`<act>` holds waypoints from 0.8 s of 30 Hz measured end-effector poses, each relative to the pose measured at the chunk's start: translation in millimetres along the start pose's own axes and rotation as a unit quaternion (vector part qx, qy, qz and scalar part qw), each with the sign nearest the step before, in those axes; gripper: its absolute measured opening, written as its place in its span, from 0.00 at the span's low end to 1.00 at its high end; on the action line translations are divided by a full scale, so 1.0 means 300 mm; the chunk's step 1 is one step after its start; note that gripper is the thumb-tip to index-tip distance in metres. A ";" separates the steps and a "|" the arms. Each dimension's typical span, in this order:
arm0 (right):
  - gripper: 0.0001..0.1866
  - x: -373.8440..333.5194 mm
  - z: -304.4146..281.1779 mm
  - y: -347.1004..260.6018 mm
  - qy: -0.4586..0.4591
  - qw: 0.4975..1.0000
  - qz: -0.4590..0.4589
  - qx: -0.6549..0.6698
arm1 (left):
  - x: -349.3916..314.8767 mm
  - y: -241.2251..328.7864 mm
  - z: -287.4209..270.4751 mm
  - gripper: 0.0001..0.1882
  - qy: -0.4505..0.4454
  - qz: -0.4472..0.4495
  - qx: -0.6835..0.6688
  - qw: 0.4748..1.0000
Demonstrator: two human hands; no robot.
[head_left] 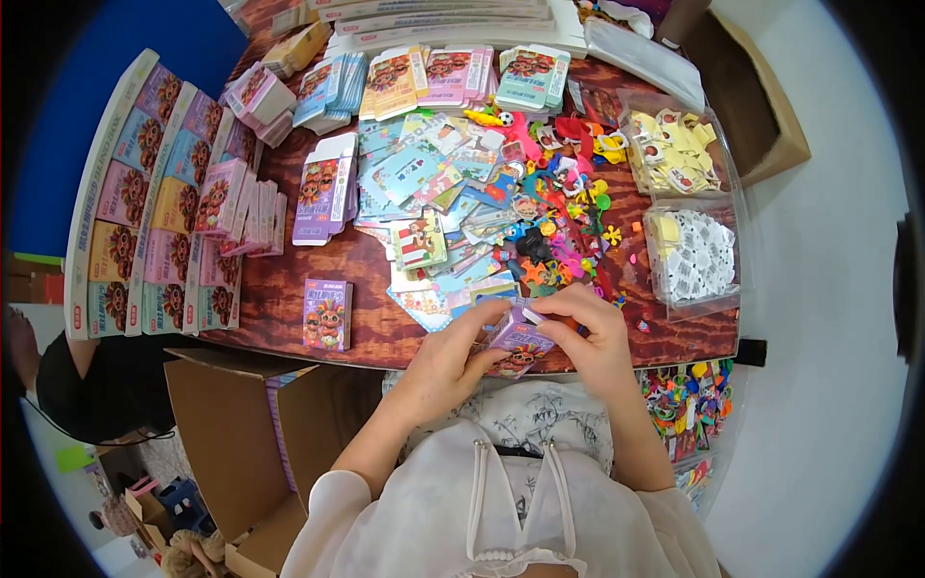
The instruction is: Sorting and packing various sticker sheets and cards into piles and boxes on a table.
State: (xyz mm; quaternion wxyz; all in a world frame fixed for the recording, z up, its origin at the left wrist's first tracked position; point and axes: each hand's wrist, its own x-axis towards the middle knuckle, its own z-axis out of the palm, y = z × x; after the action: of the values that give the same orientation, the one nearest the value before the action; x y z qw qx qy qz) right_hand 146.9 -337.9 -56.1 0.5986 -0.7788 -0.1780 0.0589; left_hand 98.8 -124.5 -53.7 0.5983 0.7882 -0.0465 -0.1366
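Close to the table's front edge, a small purple printed carton point(521, 339) is held between my two hands. My left hand point(451, 358) grips its left side with fingers and thumb. At the carton's top end, my right hand point(590, 332) pinches the flap area with thumb and forefinger; whether the flap is fully closed is hard to see. Just beyond my hands lies a heap of colourful cards point(424, 183). Beside that heap, to the right, spreads a pile of small plastic toys point(568, 207). A similar purple carton point(328, 315) lies to the left.
Flat purple cartons point(325, 190) and pastel carton stacks point(443, 75) line the back. Display boxes point(135, 207) stand at left. Clear trays hold yellow pieces point(679, 154) and white packets point(699, 258) at right. A cardboard box point(226, 438) sits below left; another box point(771, 96) is at back right.
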 end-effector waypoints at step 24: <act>0.06 0.024 -0.032 -0.021 -0.037 0.999 -0.005 -0.005 | 0.005 -0.008 0.004 0.23 -0.002 0.048 0.049 0.998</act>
State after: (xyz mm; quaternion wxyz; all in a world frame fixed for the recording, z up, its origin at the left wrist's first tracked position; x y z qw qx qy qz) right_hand 155.4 -342.7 -46.4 0.5880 -0.7782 -0.2043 0.0832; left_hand 99.7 -125.2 -56.5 0.5649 0.8131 -0.0918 -0.1066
